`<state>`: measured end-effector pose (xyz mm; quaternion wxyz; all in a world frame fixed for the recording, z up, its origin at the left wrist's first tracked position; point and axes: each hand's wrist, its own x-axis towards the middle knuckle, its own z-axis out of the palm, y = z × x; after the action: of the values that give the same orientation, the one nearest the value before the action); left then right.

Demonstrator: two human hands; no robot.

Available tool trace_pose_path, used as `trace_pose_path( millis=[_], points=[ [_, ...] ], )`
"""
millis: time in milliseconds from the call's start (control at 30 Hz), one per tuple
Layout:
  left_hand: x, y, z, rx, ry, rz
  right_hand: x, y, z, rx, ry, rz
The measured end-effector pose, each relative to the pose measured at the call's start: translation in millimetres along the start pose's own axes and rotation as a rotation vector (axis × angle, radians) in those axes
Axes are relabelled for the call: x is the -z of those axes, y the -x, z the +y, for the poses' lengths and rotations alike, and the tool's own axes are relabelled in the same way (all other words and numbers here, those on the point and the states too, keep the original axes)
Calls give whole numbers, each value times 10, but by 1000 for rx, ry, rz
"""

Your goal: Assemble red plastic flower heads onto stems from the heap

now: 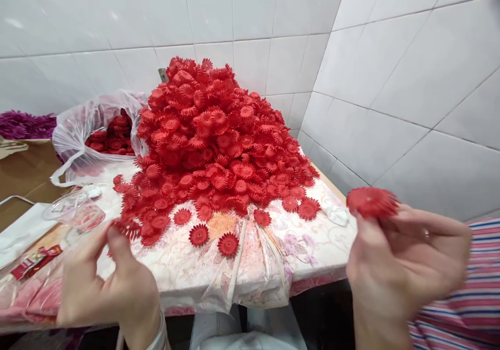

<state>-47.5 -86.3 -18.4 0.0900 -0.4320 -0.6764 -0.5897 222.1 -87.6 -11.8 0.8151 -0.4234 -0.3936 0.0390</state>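
Note:
On the right, my right hand [398,261] holds up a red fringed flower piece [371,202] between thumb and fingers, off the table. My left hand [111,287] is at the lower left with thumb and forefinger brought together beside the pile's edge. Whether a small piece is in that pinch I cannot make out, since red petals show right by the fingertips. A tall pile of similar red flower pieces [219,147] covers the middle of the table. Several lie singly in front of it, one of them a dark-centred flower piece [228,244].
A clear plastic bag [70,131] with darker red pieces stands left of the pile. Near it are a transparent plastic cup [78,212], a red wrapper [35,261], a cardboard box [31,170] and purple pieces [27,125]. White tiled walls [253,6] border the table.

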Motion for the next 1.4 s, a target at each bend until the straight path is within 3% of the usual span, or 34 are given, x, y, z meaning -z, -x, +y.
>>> trace_pose_path(
  millis=[33,100,133,200,300,367,433,533,600,667,767,833,933,1067,1167,1267,1400],
  points=[
    [-12,-70,-44,-79,-100,-24,-56,-21,79,81,135,-108],
    [-41,-164,-138,-205,-249,-173,-157,-23,196,153,389,-498],
    [-53,-186,-182,-233,-284,-222,-197,0,221,163,445,-621],
    [-60,-186,-240,-223,-324,-244,-253,94,199,162,410,-858],
    [-25,-99,-223,-188,-322,-159,-308,309,74,131,207,-1248],
    [16,4,-155,-192,-243,-144,-340,447,16,159,170,-1333],
    [62,134,-70,-167,-103,-212,-363,543,3,167,183,-1315],
    [116,348,62,-19,99,-415,-348,608,14,110,128,-1146],
    [127,477,148,122,228,-587,-301,622,6,81,24,-1014],
    [111,580,234,345,407,-733,-238,628,-20,113,-86,-964],
    [63,677,354,712,675,-751,-154,634,-74,219,-143,-975],
    [42,706,423,809,773,-719,-126,640,-114,218,-101,-948],
    [47,726,505,770,808,-738,-128,663,-174,-6,-88,-819],
    [63,772,573,641,838,-723,-168,699,-238,-547,-177,-635],
    [46,821,592,503,852,-656,-192,679,-270,-864,-242,-611],
    [23,859,597,430,882,-607,-194,641,-281,-1014,-365,-616],
    [13,885,594,405,897,-596,-164,627,-262,-1039,-435,-647]
  ],
)
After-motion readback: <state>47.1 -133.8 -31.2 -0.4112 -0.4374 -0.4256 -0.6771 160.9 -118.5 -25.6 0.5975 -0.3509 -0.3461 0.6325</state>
